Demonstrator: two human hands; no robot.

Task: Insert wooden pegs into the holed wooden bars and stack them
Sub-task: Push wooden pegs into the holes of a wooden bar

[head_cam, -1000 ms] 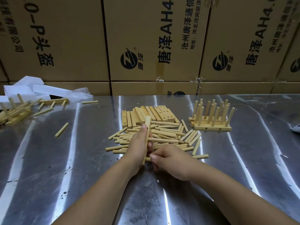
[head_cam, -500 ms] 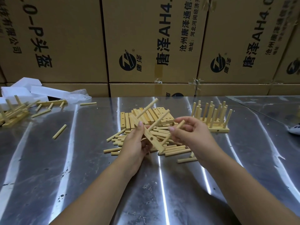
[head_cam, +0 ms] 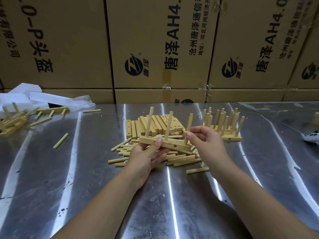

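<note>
My left hand (head_cam: 148,156) grips a holed wooden bar (head_cam: 172,147) from below, thumb on its front face, holding it level above the table. Two pegs stand upright in the bar. My right hand (head_cam: 205,142) pinches a third peg (head_cam: 189,127) that stands at the bar's right end. Under the bar lies a loose heap of pegs (head_cam: 179,159). Behind it lies a row of bare holed bars (head_cam: 138,125). A stack of finished bars with upright pegs (head_cam: 224,125) stands at the right, behind my right hand.
The steel table (head_cam: 86,169) has a lone peg (head_cam: 60,141) at left. Further left are more pegged bars (head_cam: 12,123), scattered pegs and white foam pieces (head_cam: 25,97). Cardboard boxes (head_cam: 155,49) wall off the back. A white object (head_cam: 312,138) lies at the right edge.
The bar has swung from steeply tilted to level in my left hand. My right hand has brought the third peg to the bar's right end, upright. The view has shifted slightly.
</note>
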